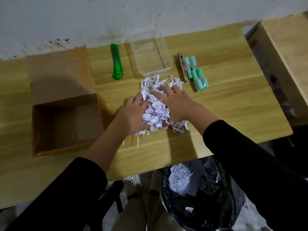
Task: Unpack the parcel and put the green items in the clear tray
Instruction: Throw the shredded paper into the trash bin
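Note:
A heap of white shredded paper point(155, 104) lies on the wooden table, just in front of the clear tray point(150, 59). My left hand point(131, 112) and my right hand point(175, 102) press in on the heap from either side, fingers curled around it. The open cardboard parcel box point(66, 120) stands at the left, and its inside looks bare. A pack of mint-green rolls point(195, 73) in clear wrap lies to the right of the tray. The tray holds nothing that I can see.
A green utility knife point(116, 62) lies left of the tray. Below the table's front edge, a black rubbish bag point(200, 194) holds more shredded paper. Another cardboard box point(283, 52) stands at the far right. A stained wall runs behind the table.

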Motion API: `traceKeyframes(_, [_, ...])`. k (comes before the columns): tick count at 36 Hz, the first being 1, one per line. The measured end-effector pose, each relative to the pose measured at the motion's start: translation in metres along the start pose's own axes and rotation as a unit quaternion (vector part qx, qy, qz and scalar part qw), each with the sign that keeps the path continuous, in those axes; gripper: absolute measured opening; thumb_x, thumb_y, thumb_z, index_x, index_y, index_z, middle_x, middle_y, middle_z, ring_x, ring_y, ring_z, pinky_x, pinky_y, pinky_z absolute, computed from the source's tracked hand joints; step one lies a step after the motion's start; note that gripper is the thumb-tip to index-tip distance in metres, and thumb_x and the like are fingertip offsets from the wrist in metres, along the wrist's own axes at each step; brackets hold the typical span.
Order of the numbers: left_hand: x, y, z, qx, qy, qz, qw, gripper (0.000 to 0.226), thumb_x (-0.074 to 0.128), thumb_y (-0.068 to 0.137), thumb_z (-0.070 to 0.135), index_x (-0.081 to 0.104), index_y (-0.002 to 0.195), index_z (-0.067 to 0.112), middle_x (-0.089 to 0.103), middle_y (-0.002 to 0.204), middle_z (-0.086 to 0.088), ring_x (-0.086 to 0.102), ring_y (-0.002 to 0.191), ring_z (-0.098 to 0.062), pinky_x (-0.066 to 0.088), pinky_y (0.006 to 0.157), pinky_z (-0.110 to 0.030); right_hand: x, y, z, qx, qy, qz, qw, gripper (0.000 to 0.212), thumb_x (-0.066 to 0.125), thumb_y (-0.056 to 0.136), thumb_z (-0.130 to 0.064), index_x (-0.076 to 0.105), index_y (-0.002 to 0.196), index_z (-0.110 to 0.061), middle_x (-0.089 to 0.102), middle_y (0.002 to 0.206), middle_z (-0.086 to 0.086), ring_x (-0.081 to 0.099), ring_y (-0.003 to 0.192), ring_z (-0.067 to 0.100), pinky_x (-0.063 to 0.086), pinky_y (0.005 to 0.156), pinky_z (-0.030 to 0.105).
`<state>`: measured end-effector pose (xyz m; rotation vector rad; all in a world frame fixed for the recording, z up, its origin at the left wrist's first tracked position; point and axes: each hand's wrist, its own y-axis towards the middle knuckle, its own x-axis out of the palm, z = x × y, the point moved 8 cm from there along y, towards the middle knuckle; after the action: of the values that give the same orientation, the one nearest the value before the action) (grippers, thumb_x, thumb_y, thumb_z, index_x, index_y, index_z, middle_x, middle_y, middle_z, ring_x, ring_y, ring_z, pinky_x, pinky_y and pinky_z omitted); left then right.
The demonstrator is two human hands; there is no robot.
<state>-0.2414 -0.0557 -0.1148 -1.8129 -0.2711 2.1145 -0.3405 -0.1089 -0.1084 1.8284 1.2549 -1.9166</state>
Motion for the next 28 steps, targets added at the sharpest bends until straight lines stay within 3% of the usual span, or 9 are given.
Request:
traceKeyframes(4, [0.008, -0.018, 0.01, 0.003, 0.001, 0.037, 0.999, 0.078, 0.066, 0.078, 0.038, 0.028, 0.143, 0.015, 0.029, 0.147, -0.01, 0.034, 0.123, -0.031, 0.03, 0.104, -0.036, 0.009, -0.016, -0.005, -0.009, 0.046, 0.008, 0.999, 0.086, 0.058, 0.075, -0.012, 0.015, 0.146, -0.029, 0.019, 0.149, 0.009, 0.03, 0.122, 0.04, 0.042, 0.098, 0.046])
traceKeyframes(8, [0.018, -0.035, 0.021, -0.036, 0.039, 0.036, 0.998, 0.07, 0.06, 0.081, 0.024, 0.026, 0.142, 0.014, 0.032, 0.142, -0.01, 0.04, 0.12, -0.03, 0.035, 0.103, -0.034, 0.018, -0.033, -0.013, 0.005, 0.085, 0.003, 0.996, 0.085, 0.047, 0.072, 0.003, 0.02, 0.146, -0.027, 0.02, 0.149, 0.009, 0.031, 0.121, 0.041, 0.039, 0.094, 0.042])
traceKeyframes(13, [0.022, -0.049, 0.04, -0.05, 0.027, 0.038, 0.998, 0.054, 0.048, 0.089, 0.011, 0.027, 0.138, 0.011, 0.03, 0.141, -0.011, 0.036, 0.125, -0.026, 0.029, 0.103, -0.029, 0.027, -0.048, -0.022, 0.037, 0.123, 0.015, 0.992, 0.081, 0.051, 0.073, 0.008, 0.026, 0.143, -0.024, 0.023, 0.148, 0.011, 0.033, 0.123, 0.044, 0.041, 0.096, 0.047])
traceKeyframes(18, [0.022, -0.051, 0.054, -0.017, 0.01, 0.027, 0.999, 0.055, 0.043, 0.092, 0.01, 0.021, 0.142, 0.007, 0.029, 0.142, -0.013, 0.035, 0.129, -0.028, 0.028, 0.106, -0.031, 0.033, -0.07, -0.021, 0.097, 0.157, 0.025, 0.982, 0.089, 0.065, 0.062, 0.012, 0.031, 0.139, -0.019, 0.028, 0.142, 0.009, 0.037, 0.119, 0.037, 0.043, 0.085, 0.042])
traceKeyframes(23, [0.02, -0.047, 0.067, 0.017, -0.036, 0.021, 0.999, 0.045, 0.047, 0.088, 0.003, 0.037, 0.131, 0.007, 0.04, 0.13, -0.014, 0.051, 0.109, -0.028, 0.043, 0.086, -0.032, 0.044, -0.088, -0.011, 0.156, 0.219, 0.016, 0.963, 0.098, 0.072, 0.057, 0.014, 0.031, 0.14, -0.017, 0.025, 0.148, 0.013, 0.032, 0.129, 0.039, 0.045, 0.096, 0.045])
traceKeyframes(28, [0.015, -0.053, 0.108, 0.091, -0.112, 0.012, 0.989, 0.04, 0.045, 0.087, -0.004, 0.042, 0.126, 0.006, 0.041, 0.127, -0.012, 0.054, 0.1, -0.026, 0.035, 0.07, -0.025, 0.052, -0.132, 0.009, 0.24, 0.262, 0.052, 0.933, 0.093, 0.062, 0.061, 0.018, 0.031, 0.142, -0.016, 0.026, 0.148, 0.013, 0.034, 0.131, 0.038, 0.045, 0.097, 0.043])
